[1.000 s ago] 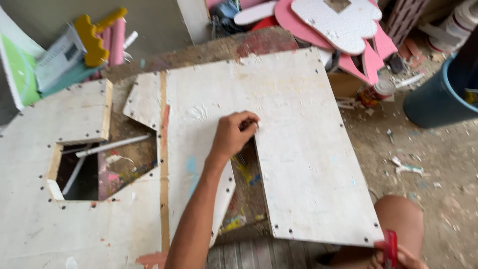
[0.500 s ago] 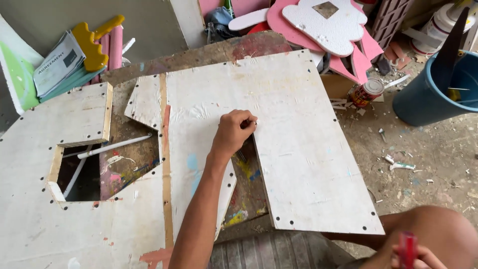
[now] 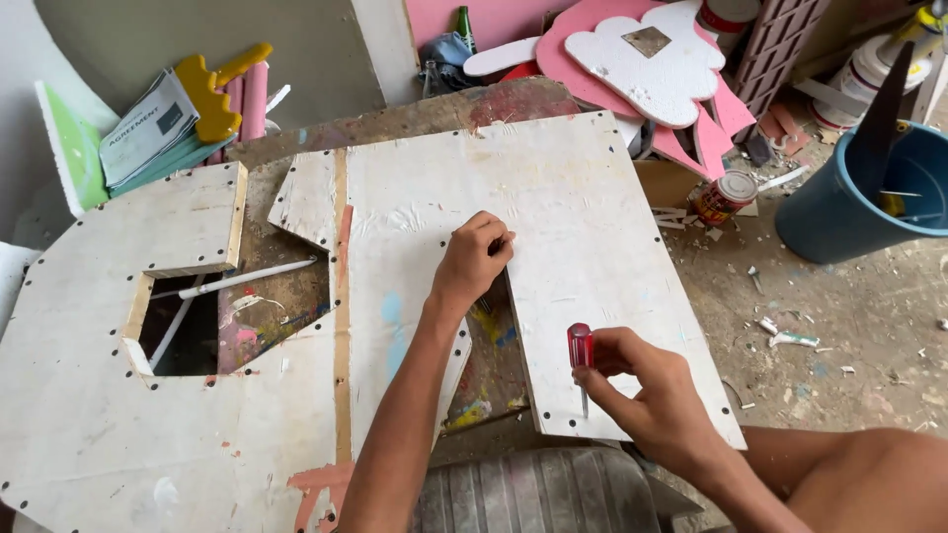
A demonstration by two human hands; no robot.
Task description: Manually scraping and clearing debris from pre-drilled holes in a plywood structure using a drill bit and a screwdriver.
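My left hand (image 3: 474, 259) rests as a loose fist on a white painted plywood panel (image 3: 583, 207), at the top of a notch cut into the panel. Whether its fingers pinch something small I cannot tell. My right hand (image 3: 647, 395) holds a screwdriver with a red handle (image 3: 580, 347), its thin shaft pointing down over the panel's near edge. Small dark screw heads dot the panel's border.
A second white panel (image 3: 89, 395) with a square hole lies at the left. A blue bucket (image 3: 854, 202) stands on the floor at the right, near a tin can (image 3: 723, 197). Pink and white foam cutouts (image 3: 652, 59) are piled at the back. My bare knee (image 3: 869, 479) is lower right.
My right hand has come up from the lower right edge onto the panel's near edge, bringing the red-handled screwdriver with it. The left hand has stayed in place.
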